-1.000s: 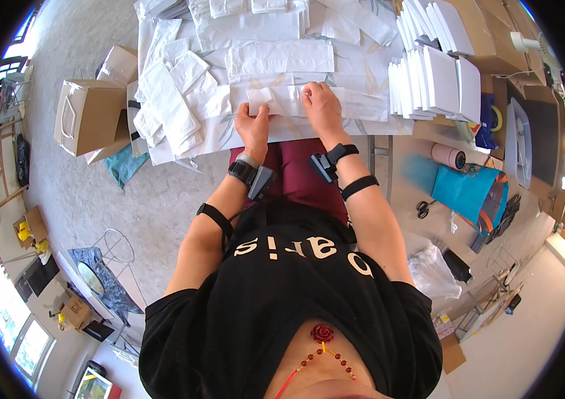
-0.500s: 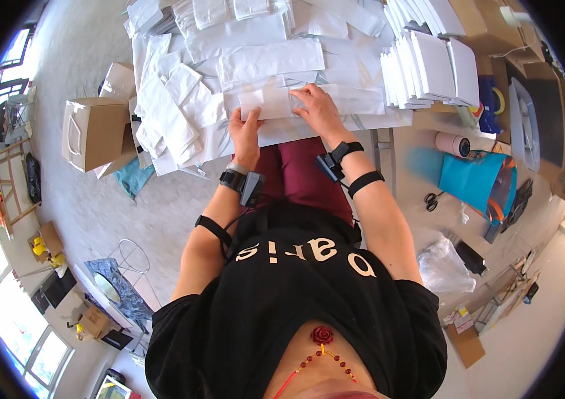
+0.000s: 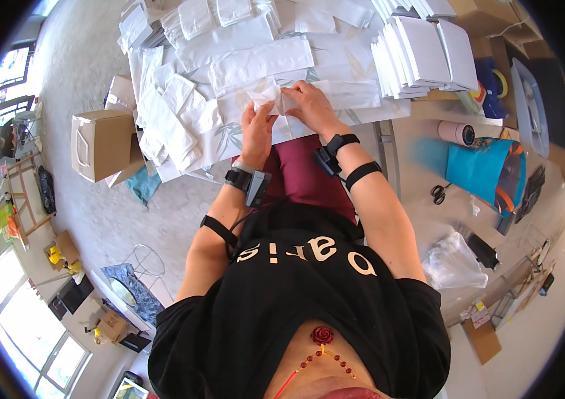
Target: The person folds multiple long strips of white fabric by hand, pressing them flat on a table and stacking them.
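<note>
Left hand (image 3: 257, 130): came in over the near edge of the table, thumb and fingers pinching the left part of a thin white sheet.
Right hand (image 3: 310, 109): faced it just beside, thumb and forefinger bent in at the sheet's right side; they seemed to pinch it, though how tightly I could not tell.
White sheet (image 3: 266, 97): stood bunched and partly raised between the two hands, above the near part of the table.
White strip (image 3: 352, 95): lay flat to the right of the right hand, along the near side.
White bag (image 3: 262, 64): rested flat and lengthwise just beyond the hands.
Pile of white bags (image 3: 174, 120): spread loosely on the left of the table, some overlapping.
White cards (image 3: 419, 56): stood packed side by side in a row at the right end.
Table (image 3: 229, 137): wore a pale cover with a leaf print.
Wrists: each bore a black strap with a small dark device.
Floor on the left: a cardboard box (image 3: 101, 146) sat beside the table.
Floor on the right: a pink bottle (image 3: 454, 133) lay near a blue bag (image 3: 480, 174), with black scissors (image 3: 438, 194) just beside the bag.
</note>
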A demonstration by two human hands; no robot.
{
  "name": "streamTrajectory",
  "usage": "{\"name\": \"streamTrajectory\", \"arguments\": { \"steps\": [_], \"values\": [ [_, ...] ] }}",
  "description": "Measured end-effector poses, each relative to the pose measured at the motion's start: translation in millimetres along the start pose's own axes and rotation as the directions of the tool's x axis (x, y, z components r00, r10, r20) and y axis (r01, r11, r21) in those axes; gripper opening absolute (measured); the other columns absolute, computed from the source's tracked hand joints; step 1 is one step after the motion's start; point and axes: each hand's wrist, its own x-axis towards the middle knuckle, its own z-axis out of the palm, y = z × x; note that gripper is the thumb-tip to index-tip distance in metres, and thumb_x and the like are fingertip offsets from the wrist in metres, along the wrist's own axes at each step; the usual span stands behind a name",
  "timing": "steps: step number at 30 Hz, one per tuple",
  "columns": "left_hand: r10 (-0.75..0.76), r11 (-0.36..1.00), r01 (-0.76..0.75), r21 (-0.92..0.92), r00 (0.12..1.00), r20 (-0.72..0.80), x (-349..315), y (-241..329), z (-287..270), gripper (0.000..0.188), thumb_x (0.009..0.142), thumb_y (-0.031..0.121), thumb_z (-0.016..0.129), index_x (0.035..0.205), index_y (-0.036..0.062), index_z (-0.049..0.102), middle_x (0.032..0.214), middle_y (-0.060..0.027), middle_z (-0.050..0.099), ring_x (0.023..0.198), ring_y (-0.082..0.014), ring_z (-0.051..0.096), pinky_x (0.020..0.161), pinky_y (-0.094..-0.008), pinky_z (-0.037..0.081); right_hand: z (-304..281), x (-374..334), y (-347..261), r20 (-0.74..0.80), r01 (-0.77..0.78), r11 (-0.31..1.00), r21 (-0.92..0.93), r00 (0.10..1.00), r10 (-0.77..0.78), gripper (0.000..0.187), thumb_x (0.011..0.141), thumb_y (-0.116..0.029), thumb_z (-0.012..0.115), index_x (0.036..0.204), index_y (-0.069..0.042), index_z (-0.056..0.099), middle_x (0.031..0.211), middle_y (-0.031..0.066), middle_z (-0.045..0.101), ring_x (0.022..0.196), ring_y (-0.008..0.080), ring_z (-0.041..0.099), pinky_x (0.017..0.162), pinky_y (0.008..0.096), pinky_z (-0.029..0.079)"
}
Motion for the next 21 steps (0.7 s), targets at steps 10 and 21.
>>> {"name": "streamTrajectory", "arguments": {
  "steps": [10, 21],
  "values": [
    [-0.023, 0.995, 0.024, 0.093, 1.000, -0.014, 1.4, -0.9, 15.7, 0.028, 0.101, 0.010, 0.062, 0.128, 0.0038, 0.062, 0.120, -0.0046, 0.069, 0.110, -0.0140, 0.065, 0.095, -0.0309, 0.052, -2.7, 2.3, -1.5, 0.017, -0.017, 1.000, 0.001, 1.000, 0.017, 0.060, 0.073, -0.003, 0.085, 0.130, -0.013, 0.068, 0.114, 0.0084, 0.064, 0.109, 0.0323, 0.064, 0.095, 0.0428, 0.054],
    [0.015, 0.866, -0.005, 0.500, 1.000, -0.016, 9.8, -8.9, 36.6, 0.029, 0.103, 0.019, 0.066, 0.123, -0.0011, 0.066, 0.119, -0.0066, 0.069, 0.108, -0.0124, 0.063, 0.095, -0.0263, 0.047, -37.8, -17.0, 9.0, 0.147, -0.258, 0.952, 0.164, 0.961, 0.235, 0.089, 0.077, -0.021, 0.092, 0.150, 0.001, 0.045, 0.130, 0.0176, 0.063, 0.118, 0.0292, 0.065, 0.097, 0.0393, 0.055]
  ]
}}
